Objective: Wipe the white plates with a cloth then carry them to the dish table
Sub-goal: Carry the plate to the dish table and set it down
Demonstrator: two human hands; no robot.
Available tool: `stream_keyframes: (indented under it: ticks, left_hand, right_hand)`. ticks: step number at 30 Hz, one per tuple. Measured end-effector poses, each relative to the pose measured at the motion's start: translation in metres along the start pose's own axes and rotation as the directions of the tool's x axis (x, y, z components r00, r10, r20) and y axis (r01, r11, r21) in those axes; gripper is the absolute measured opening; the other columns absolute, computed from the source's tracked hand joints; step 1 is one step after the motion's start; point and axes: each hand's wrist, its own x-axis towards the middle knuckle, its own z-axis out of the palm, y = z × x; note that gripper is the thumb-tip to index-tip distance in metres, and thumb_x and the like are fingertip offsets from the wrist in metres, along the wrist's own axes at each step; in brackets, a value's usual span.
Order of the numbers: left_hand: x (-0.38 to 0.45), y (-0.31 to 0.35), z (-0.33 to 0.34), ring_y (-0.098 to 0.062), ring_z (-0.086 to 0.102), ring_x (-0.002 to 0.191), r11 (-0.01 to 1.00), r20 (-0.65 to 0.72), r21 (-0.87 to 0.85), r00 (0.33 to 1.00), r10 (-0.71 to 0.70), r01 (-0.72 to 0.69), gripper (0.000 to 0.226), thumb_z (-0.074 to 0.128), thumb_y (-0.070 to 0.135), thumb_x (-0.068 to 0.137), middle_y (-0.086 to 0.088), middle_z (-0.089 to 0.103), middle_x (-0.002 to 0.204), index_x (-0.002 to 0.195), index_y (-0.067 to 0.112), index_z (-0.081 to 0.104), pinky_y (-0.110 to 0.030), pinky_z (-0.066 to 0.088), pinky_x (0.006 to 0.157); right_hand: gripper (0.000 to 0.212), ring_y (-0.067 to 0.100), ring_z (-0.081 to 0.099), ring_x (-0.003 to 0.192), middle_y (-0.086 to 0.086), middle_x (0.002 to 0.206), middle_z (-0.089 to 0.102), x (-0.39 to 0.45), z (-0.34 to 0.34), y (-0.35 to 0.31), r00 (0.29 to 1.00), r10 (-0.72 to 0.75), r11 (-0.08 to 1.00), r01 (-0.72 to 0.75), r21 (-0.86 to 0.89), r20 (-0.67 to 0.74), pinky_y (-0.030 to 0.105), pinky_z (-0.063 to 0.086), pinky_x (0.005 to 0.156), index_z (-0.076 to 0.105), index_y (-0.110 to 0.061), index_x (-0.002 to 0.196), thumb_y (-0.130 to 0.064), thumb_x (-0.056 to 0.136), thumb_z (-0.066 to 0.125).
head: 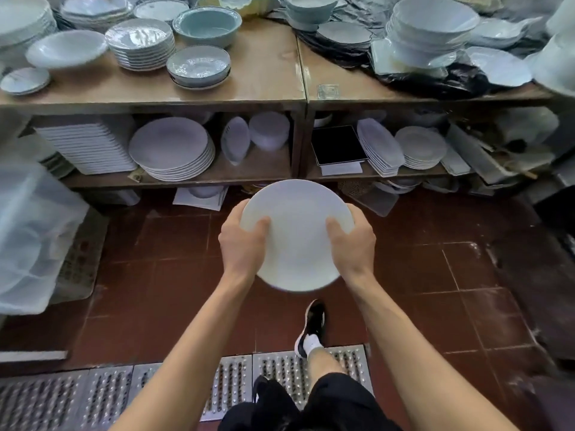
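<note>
Carry step, I judge: no cloth in view. My left hand and right hand clamp the white plate at opposite rims, thumbs on top, above the floor before the desk. Next: find bare desk space.

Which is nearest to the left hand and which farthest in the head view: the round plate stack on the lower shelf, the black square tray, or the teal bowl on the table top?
From the left hand:
1. Round plate stack, lower shelf, just above-left.
2. Black square tray, lower shelf, to the right.
3. Teal bowl, table top, farthest back.
</note>
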Motion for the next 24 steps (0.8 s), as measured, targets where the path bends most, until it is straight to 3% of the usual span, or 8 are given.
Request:
stream_keyframes:
  ticks: [3, 6, 8, 11, 15, 17, 20, 24]
  left_hand:
    - [0.047, 0.012, 0.028, 0.004, 0.061, 0.085, 1.000, -0.036, 0.006, 0.999, 0.006, -0.005, 0.040, 0.071, 0.023, 0.086, 0.020, 0.068, 0.100, 0.125, 0.032, 0.066, 0.001, 0.039, 0.067]
    - [0.095, 0.032, 0.058, -0.003, 0.060, 0.091, 0.999, -0.048, 0.038, 0.999, 0.015, -0.013, 0.040, 0.070, 0.021, 0.087, 0.014, 0.069, 0.104, 0.127, 0.029, 0.066, -0.007, 0.043, 0.073]
    - [0.126, 0.045, 0.075, -0.002, 0.061, 0.090, 0.999, -0.055, 0.047, 0.999, 0.003, -0.001, 0.042, 0.069, 0.022, 0.088, 0.015, 0.069, 0.103, 0.128, 0.028, 0.065, -0.015, 0.046, 0.076]
    - [0.165, 0.059, 0.094, 0.006, 0.063, 0.085, 0.999, -0.081, 0.034, 0.997, -0.011, 0.014, 0.041, 0.068, 0.023, 0.087, 0.016, 0.070, 0.101, 0.128, 0.029, 0.065, -0.010, 0.047, 0.069]
    - [0.210, 0.068, 0.110, -0.003, 0.066, 0.089, 0.999, -0.116, 0.008, 0.992, -0.043, 0.044, 0.039, 0.068, 0.022, 0.086, 0.013, 0.072, 0.101, 0.125, 0.029, 0.067, -0.025, 0.053, 0.076]
    - [0.236, 0.069, 0.118, 0.002, 0.066, 0.088, 0.998, -0.115, 0.013, 0.992, -0.054, 0.056, 0.038, 0.067, 0.024, 0.086, 0.015, 0.071, 0.099, 0.124, 0.030, 0.066, -0.027, 0.053, 0.076]
    - [0.276, 0.065, 0.130, 0.000, 0.066, 0.091, 0.996, -0.103, 0.011, 0.990, -0.092, 0.093, 0.037, 0.067, 0.025, 0.087, 0.017, 0.070, 0.101, 0.123, 0.032, 0.065, -0.030, 0.054, 0.078]
    - [0.334, 0.055, 0.142, 0.001, 0.065, 0.092, 0.991, -0.097, 0.014, 0.987, -0.128, 0.130, 0.039, 0.066, 0.028, 0.085, 0.018, 0.070, 0.101, 0.124, 0.034, 0.065, -0.028, 0.052, 0.076]
  right_hand:
    - [0.017, 0.017, 0.062, 0.084, -0.003, 0.092, 0.069, 0.061, 0.014, 0.001, 1.000, -0.015, 1.000, 0.015, -0.002, 0.026, 0.028, 0.046, 0.069, 0.065, -0.021, 0.105, -0.021, 0.088, 0.062]
    - [0.017, 0.016, 0.063, 0.085, -0.004, 0.092, 0.069, 0.123, 0.026, -0.005, 0.999, -0.019, 0.999, 0.017, 0.034, 0.039, 0.023, 0.046, 0.067, 0.065, -0.022, 0.104, -0.021, 0.087, 0.062]
    - [0.014, 0.015, 0.063, 0.084, -0.005, 0.090, 0.069, 0.161, 0.032, -0.009, 0.999, -0.011, 0.999, 0.010, 0.051, 0.035, 0.022, 0.046, 0.067, 0.064, -0.023, 0.100, -0.020, 0.086, 0.063]
    - [0.010, 0.012, 0.063, 0.081, -0.006, 0.087, 0.069, 0.211, 0.043, -0.019, 0.997, -0.024, 0.998, 0.019, 0.064, 0.071, 0.025, 0.047, 0.065, 0.063, -0.023, 0.096, -0.020, 0.087, 0.062]
    - [0.010, 0.015, 0.064, 0.083, -0.003, 0.090, 0.069, 0.262, 0.061, -0.030, 0.992, -0.038, 0.998, 0.031, 0.060, 0.124, 0.031, 0.052, 0.067, 0.064, -0.022, 0.098, -0.020, 0.089, 0.060]
    - [0.010, 0.016, 0.064, 0.085, -0.002, 0.093, 0.068, 0.286, 0.072, -0.032, 0.990, -0.029, 0.998, 0.022, 0.054, 0.134, 0.032, 0.052, 0.069, 0.063, -0.023, 0.099, -0.020, 0.090, 0.060]
    - [0.009, 0.013, 0.064, 0.084, -0.004, 0.092, 0.067, 0.321, 0.093, -0.032, 0.988, -0.008, 0.999, 0.001, 0.048, 0.153, 0.029, 0.051, 0.067, 0.062, -0.027, 0.097, -0.021, 0.090, 0.060]
    - [0.008, 0.009, 0.062, 0.081, -0.006, 0.089, 0.066, 0.370, 0.130, -0.030, 0.987, 0.008, 1.000, -0.009, 0.003, 0.163, 0.014, 0.045, 0.057, 0.061, -0.028, 0.094, -0.021, 0.090, 0.060]
